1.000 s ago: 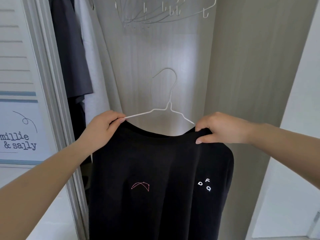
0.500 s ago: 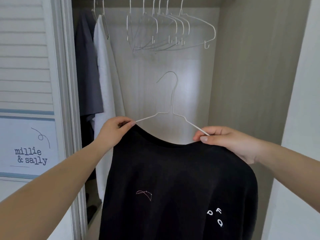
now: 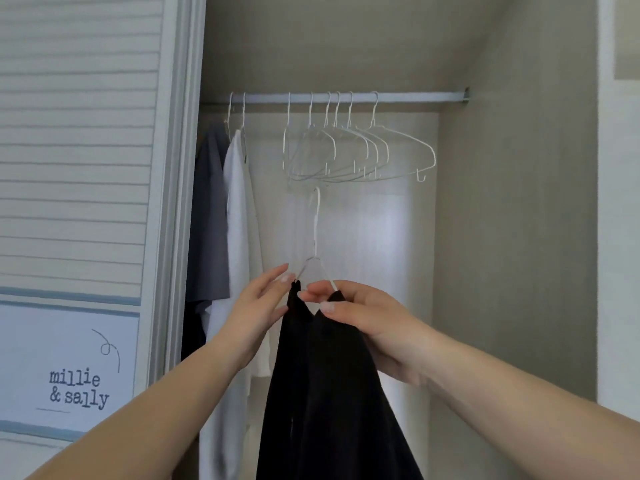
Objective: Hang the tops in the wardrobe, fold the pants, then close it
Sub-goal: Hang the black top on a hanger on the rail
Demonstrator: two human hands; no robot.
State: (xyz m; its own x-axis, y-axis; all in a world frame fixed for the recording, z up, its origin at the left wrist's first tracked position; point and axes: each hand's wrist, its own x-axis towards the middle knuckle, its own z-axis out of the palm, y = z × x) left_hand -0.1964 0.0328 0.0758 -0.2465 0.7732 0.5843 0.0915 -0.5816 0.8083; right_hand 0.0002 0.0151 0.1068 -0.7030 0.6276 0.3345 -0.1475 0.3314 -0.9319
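A black top (image 3: 325, 393) hangs on a white wire hanger (image 3: 316, 230), turned almost edge-on to me inside the open wardrobe. The hanger's hook is below the rail (image 3: 415, 97) and just under the empty hangers, apart from the rail. My right hand (image 3: 360, 317) pinches the hanger's near arm and the top's shoulder between thumb and forefinger. My left hand (image 3: 256, 306) is beside the far shoulder, its fingers straight and touching the fabric's edge.
Several empty white hangers (image 3: 363, 150) crowd the rail's middle. A grey top (image 3: 207, 220) and a white top (image 3: 239, 237) hang at the left end. The slatted sliding door (image 3: 86, 168) stands left; the wardrobe's side wall (image 3: 512, 237) is right.
My view has tilted up and the rail now shows. The top has been swung from facing me to edge-on and raised, with my hands brought close together; my left fingers have straightened.
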